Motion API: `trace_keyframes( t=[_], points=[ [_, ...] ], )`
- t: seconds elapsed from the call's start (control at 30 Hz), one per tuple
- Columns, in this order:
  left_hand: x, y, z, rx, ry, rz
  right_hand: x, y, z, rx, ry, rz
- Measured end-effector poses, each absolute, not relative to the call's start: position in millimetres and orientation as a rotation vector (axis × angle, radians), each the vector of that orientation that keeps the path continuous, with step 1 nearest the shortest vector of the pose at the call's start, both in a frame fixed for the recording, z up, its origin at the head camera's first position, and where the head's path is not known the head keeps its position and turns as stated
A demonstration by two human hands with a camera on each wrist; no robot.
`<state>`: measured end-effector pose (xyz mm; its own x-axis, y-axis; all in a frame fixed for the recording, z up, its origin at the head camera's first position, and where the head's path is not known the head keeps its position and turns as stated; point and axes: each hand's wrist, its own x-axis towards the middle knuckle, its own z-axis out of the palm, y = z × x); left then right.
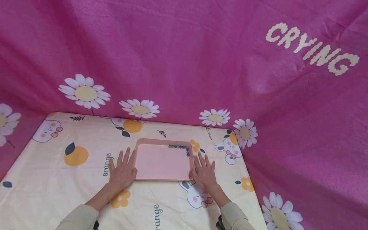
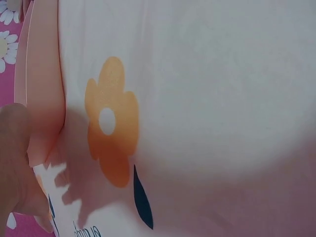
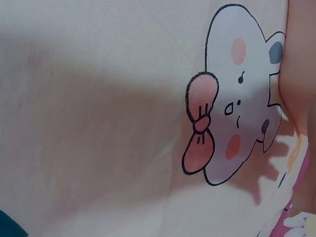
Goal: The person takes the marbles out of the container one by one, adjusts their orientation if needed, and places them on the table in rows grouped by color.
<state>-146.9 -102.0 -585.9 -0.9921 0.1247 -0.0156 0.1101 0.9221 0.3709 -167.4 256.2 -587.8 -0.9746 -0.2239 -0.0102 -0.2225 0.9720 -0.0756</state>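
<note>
Head view: pink tray (image 1: 161,163) with blue and green marbles (image 1: 180,147) in its far right corner

The rectangular tray lies flat on a desk (image 1: 77,188) covered with cream printed cloth. The small marbles form a bent line, running along the tray's far wall and turning down its right wall.

At the tray's left side rests the person's left hand (image 1: 122,172), palm down, fingers straight and spread, thumb by the near left corner. The right hand (image 1: 204,172) mirrors it at the right side, its fingers also straight and parted, its thumb at the rim. Neither pinches anything; how firmly they touch the tray, one cannot tell. Both forearms wear pale sleeves (image 1: 79,217).

The left wrist view shows the tray's outer wall, part of a hand and an orange flower print (image 2: 126,123). The right wrist view shows a rabbit print (image 3: 237,94) with a pink bow beside the tray.

Behind hangs magenta fabric (image 1: 184,64) with white daisies (image 1: 86,93) and the lettering "CRYING" (image 1: 311,48).
</note>
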Motion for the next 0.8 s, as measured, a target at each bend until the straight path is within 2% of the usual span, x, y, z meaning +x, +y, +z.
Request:
trace_keyframes(
  t=[0.8],
  points=[
    [-147.9, -91.9, -597.0, 0.133, 3.094, 0.61, -167.6, 258.0, -587.8, -0.34, 3.094, -0.122]
  ],
)
